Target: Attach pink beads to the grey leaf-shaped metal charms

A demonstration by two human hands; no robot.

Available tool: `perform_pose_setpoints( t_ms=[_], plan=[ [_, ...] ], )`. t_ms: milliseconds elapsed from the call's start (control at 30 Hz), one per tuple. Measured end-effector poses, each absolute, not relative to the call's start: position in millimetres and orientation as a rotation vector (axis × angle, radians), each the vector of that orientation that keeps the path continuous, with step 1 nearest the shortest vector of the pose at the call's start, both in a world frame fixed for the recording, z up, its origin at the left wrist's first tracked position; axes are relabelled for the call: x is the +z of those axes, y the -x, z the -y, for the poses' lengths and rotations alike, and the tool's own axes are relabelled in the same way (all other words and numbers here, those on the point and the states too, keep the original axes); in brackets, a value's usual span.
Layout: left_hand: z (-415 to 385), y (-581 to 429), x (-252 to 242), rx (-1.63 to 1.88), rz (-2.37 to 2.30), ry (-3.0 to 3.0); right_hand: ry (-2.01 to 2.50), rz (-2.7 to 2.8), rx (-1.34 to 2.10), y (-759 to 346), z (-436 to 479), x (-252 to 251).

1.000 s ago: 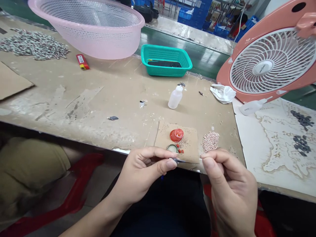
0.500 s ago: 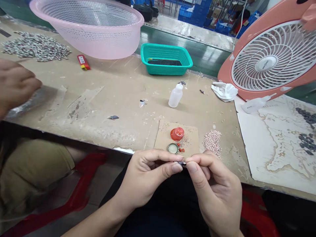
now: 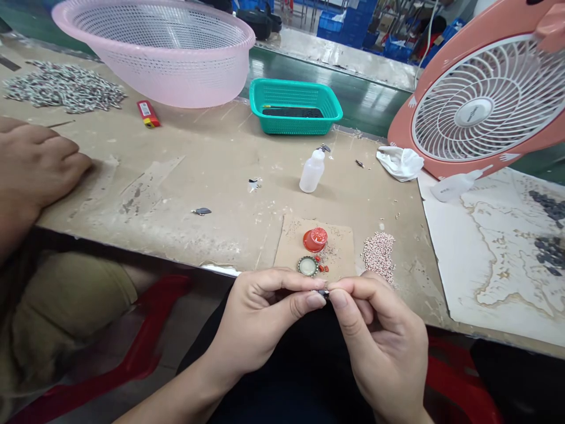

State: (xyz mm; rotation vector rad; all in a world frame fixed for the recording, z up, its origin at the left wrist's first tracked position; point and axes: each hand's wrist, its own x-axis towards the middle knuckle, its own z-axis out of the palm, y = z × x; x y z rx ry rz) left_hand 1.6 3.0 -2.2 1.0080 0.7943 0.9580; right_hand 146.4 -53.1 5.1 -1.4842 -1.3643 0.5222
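Observation:
My left hand and my right hand meet at their fingertips over the table's front edge. Both pinch a small dark metal piece, mostly hidden by my fingers. Just beyond them lies a square of brown cardboard. On it sit a red bottle cap, a ribbed metal crown cap and a few small red beads. To the right of the cardboard is a heap of pale pink beads.
A co-worker's hand rests on the table at the left. Further back stand a squeeze bottle, a teal basket, a pink colander and a salmon-pink fan. A white sheet lies at the right.
My hands have moved closer together, and my right hand now pinches the dark piece too. A co-worker's hand has come in from the left edge and rests on the table.

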Motion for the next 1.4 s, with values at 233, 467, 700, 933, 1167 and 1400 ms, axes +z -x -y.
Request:
perform_pose_setpoints(
  t_ms=[233, 467, 700, 933, 1167, 1400],
  plan=[
    [-0.4, -3.4, -2.1, 1.059, -0.84, -1.213, 1.473, 1.431, 0.43, -146.0, 53.4, 2.4],
    [-1.2, -5.2, -3.4, 1.046, -0.867, -1.339, 1.475, 1.427, 0.451, -148.0, 54.5, -4.7],
    [0.1, -2.3, 1.5, 0.878, -0.905, -1.121, 1.485, 1.356, 0.424, -147.6, 57.4, -13.5],
    [9.7, -8.8, 1.4, 0.899, -0.998, -1.143, 1.517, 1.294, 0.299, -139.3, 67.5, -28.3],
    [4.3, -11.1, 5.2, 0.956, -0.848, -1.075, 1.376, 1.406, 0.34, -152.3, 63.4, -15.1],
    [7.2, -14.6, 9.5, 0.952, -0.83, -1.198, 1.363, 1.411, 0.28, -161.6, 69.6, -5.9]
  ],
)
